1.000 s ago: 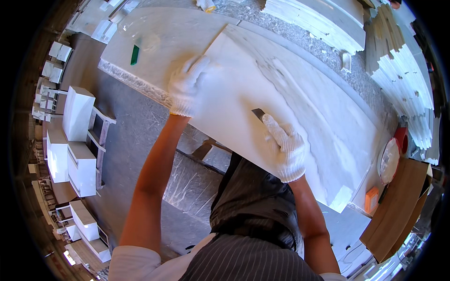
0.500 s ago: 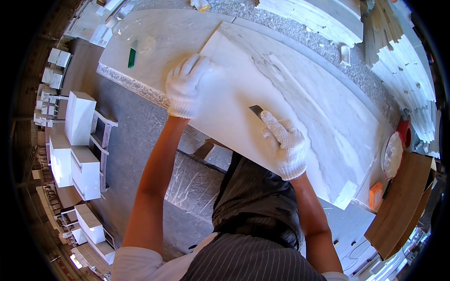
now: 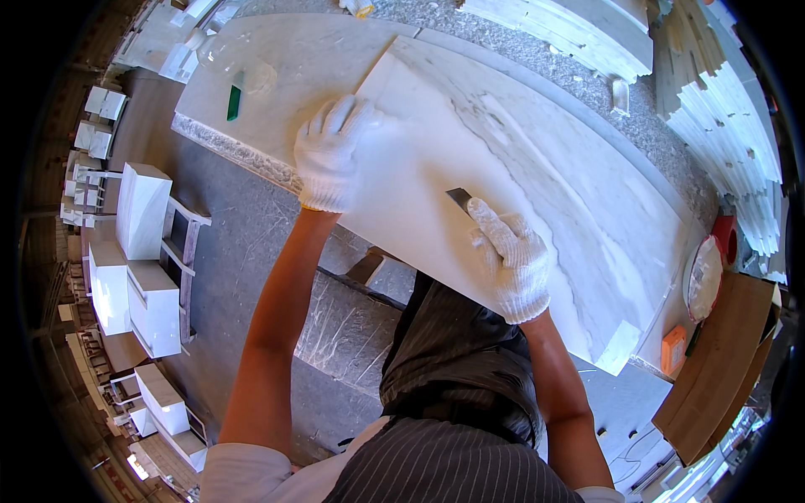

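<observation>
A large white marble slab (image 3: 553, 184) with grey veins lies on a bigger stone slab (image 3: 285, 75). My left hand (image 3: 331, 151), in a white knit glove, rests flat with fingers spread on the slab's near left corner. My right hand (image 3: 507, 256), also gloved, grips a small dark flat blade (image 3: 459, 198) whose tip touches the slab's surface near its front edge.
A green marker-like object (image 3: 233, 102) lies on the lower slab at left. White stone blocks (image 3: 142, 210) stand on racks at left. Stacked white slabs (image 3: 721, 109) fill the right, with an orange box (image 3: 672, 349) and a wooden board (image 3: 721, 369) nearby.
My right hand with the blade has shifted slightly along the slab's front edge. My left hand stays pressed on the corner.
</observation>
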### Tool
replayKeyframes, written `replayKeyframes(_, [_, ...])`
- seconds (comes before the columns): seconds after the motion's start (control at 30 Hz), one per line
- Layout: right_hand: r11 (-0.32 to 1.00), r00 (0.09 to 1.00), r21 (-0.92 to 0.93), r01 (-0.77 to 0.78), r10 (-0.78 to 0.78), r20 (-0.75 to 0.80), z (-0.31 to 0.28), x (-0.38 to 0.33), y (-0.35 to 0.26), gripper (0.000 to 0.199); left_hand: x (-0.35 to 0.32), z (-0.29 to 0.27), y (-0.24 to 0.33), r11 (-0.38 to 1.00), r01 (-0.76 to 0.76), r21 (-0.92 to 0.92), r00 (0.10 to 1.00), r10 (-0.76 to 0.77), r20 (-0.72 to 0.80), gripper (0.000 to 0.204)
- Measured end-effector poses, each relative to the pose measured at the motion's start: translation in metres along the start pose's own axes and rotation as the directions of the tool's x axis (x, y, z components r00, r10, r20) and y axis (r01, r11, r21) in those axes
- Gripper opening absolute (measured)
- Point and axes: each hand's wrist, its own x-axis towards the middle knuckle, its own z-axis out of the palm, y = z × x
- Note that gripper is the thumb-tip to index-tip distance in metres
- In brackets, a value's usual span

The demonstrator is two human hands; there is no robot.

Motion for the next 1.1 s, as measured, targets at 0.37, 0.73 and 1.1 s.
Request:
replayKeyframes(0.37, [1.000,1.000,0.013,0.004,-0.004,-0.003,0.000,0.001,0.000,0.052,0.001,0.001,0.000,0.999,-0.043,0.033,0.999,0.043,-0.003,0.045])
replayKeyframes(0.73, [0.999,0.998,0.014,-0.030,0.030,0.052,-0.003,0.000,-0.003,0.049,0.007,-0.003,0.003,0.996,-0.083,0.011,0.996,0.084,-0.041,0.043])
replayKeyframes(1.1, [1.000,1.000,-0.015,0.015,-0.015,-0.007,0.000,0.001,0.000,0.050,0.004,0.002,-0.001,0.993,-0.109,0.054,0.992,0.112,-0.064,0.042])
